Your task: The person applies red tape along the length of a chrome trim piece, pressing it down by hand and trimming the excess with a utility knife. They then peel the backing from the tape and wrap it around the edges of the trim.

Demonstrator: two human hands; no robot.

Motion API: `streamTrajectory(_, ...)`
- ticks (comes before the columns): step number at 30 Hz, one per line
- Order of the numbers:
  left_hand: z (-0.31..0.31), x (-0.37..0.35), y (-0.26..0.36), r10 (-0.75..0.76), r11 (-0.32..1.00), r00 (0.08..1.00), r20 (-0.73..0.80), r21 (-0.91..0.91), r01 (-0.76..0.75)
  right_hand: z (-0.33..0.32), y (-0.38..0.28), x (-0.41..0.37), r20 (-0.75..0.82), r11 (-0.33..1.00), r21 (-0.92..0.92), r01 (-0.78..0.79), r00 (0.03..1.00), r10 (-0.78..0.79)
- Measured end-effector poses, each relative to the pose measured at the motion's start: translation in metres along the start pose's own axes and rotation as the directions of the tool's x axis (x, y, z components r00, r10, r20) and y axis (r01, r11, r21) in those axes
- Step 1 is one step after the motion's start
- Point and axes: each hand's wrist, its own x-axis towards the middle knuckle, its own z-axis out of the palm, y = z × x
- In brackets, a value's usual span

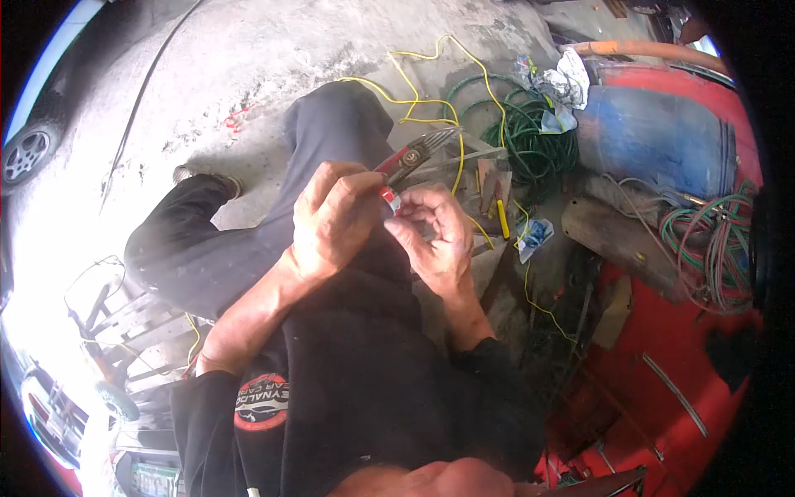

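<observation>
My left hand [335, 217] is closed with its fingers curled at the near end of a red-handled tool with fanned metal blades [411, 156]. The blades point up and to the right, above my lap. Just below the handle, a small red-and-white piece [391, 200] shows between my two hands. My right hand [437, 236] pinches it with thumb and forefinger, the other fingers curled. My left fingers partly hide the tool's handle.
A yellow cord [431, 101] winds over the concrete floor [248, 58]. Right of my legs lie a coiled green hose [530, 137], a yellow-handled tool [503, 219] and a blue barrel [654, 137]. More coiled hoses [716, 248] sit farther right. A metal frame [141, 340] stands at left.
</observation>
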Motion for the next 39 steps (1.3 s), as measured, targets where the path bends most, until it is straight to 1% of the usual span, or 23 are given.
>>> streamTrajectory(2,0.004,-0.001,0.000,-0.038,0.998,0.999,0.010,-0.051,0.038,0.000,0.002,0.000,-0.047,1.000,0.012,0.003,0.999,-0.002)
streamTrajectory(4,0.002,0.004,0.006,-0.060,0.988,0.997,0.051,-0.140,0.067,-0.002,0.005,0.001,-0.104,1.000,0.004,0.011,0.995,-0.010)
streamTrajectory(5,-0.001,0.008,0.009,-0.070,0.980,0.995,0.072,-0.183,0.082,-0.004,0.005,0.003,-0.105,0.997,-0.054,0.046,0.993,-0.052)
streamTrajectory(8,-0.013,0.016,0.017,-0.141,0.973,0.979,0.145,-0.163,0.164,-0.013,-0.002,0.007,-0.071,0.960,-0.235,0.156,0.982,-0.177)
streamTrajectory(11,-0.012,0.012,0.011,-0.185,0.946,0.964,0.193,-0.229,0.228,-0.020,-0.008,0.010,0.068,0.808,-0.487,0.332,0.937,-0.344)
streamTrajectory(14,-0.011,0.012,0.010,-0.200,0.939,0.960,0.196,-0.242,0.245,-0.016,-0.005,0.009,0.033,0.827,-0.448,0.340,0.930,-0.365)
streamTrajectory(17,-0.016,0.015,0.011,-0.203,0.935,0.950,0.236,-0.241,0.260,-0.016,-0.004,0.009,0.039,0.819,-0.447,0.359,0.923,-0.383)
streamTrajectory(20,-0.018,0.015,0.011,-0.173,0.955,0.952,0.251,-0.194,0.225,-0.016,-0.002,0.005,0.017,0.839,-0.431,0.331,0.933,-0.359)
streamTrajectory(23,-0.016,0.013,0.006,-0.134,0.964,0.956,0.260,-0.190,0.187,-0.018,-0.006,0.004,0.020,0.805,-0.481,0.347,0.922,-0.386)
streamTrajectory(26,-0.014,0.010,0.009,-0.150,0.956,0.958,0.244,-0.213,0.204,-0.020,-0.003,0.002,0.034,0.814,-0.455,0.362,0.920,-0.390)
streamTrajectory(29,-0.015,0.010,0.016,-0.139,0.979,0.961,0.238,-0.111,0.169,-0.021,0.002,-0.002,0.047,0.786,-0.493,0.372,0.914,-0.403)
streamTrajectory(32,-0.019,0.013,0.025,-0.053,0.999,0.966,0.253,0.022,0.049,-0.019,-0.002,0.000,0.056,0.719,-0.563,0.407,0.887,-0.458)
streamTrajectory(35,-0.014,0.012,0.022,-0.044,0.999,0.980,0.194,-0.018,0.048,-0.020,-0.006,0.002,0.060,0.703,-0.598,0.385,0.896,-0.440)
streamTrajectory(38,-0.015,0.019,0.021,-0.201,0.962,0.961,0.190,-0.148,0.231,-0.025,-0.006,0.007,0.008,0.842,-0.475,0.256,0.958,-0.287)
streamTrajectory(39,-0.016,0.022,0.023,-0.215,0.952,0.953,0.212,-0.170,0.253,-0.025,-0.009,0.006,-0.017,0.872,-0.443,0.208,0.971,-0.240)
